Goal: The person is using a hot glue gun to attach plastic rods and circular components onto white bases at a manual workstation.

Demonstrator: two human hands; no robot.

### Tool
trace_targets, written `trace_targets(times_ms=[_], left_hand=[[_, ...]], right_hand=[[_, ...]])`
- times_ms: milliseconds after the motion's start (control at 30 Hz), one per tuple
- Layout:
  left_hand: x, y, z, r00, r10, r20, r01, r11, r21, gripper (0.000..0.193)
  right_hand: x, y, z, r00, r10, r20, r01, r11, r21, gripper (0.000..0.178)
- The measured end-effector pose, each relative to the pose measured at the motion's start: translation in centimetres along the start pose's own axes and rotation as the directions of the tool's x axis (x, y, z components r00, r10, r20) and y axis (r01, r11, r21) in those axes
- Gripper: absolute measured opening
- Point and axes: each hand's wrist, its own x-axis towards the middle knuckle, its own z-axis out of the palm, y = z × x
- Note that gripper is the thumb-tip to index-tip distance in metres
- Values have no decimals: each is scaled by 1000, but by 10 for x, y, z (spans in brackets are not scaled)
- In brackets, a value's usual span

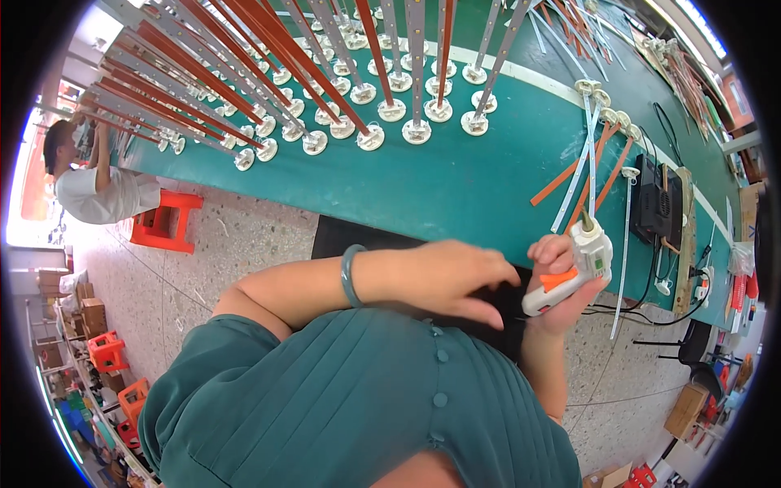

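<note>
My right hand (pixel 560 317) grips a white hot glue gun (pixel 594 250) with an orange trigger. Its nozzle points away from me, over the table's near edge. To its left, my left hand (pixel 460 276) wears a bangle on the wrist and holds nothing. Its fingers are apart and slightly blurred. Just beyond the glue gun, several long strips with round white bases (pixel 625 122) lie on the green table (pixel 480 183), some silvery white, some rust-coloured. One white strip (pixel 626 244) lies alone to the right and sticks out past the edge.
Many strips stand upright on round white bases (pixel 416 132) across the far left of the table. At right are a black boxy device (pixel 657 199) and cables. More loose strips (pixel 569 32) lie farther back. Another person (pixel 102 183) works at far left, beside a red stool (pixel 167 224).
</note>
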Motion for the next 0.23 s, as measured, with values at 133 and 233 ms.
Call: trace_targets(times_ms=[133, 233], left_hand=[[7, 7, 9, 985, -75, 154, 101, 981, -168, 44], [-1, -13, 21, 999, 40, 22, -37, 995, -95, 48]], right_hand=[[-17, -1, 27, 997, -41, -58, 29, 980, -198, 72], [-17, -5, 13, 937, 200, 286, -109, 947, -303, 92]])
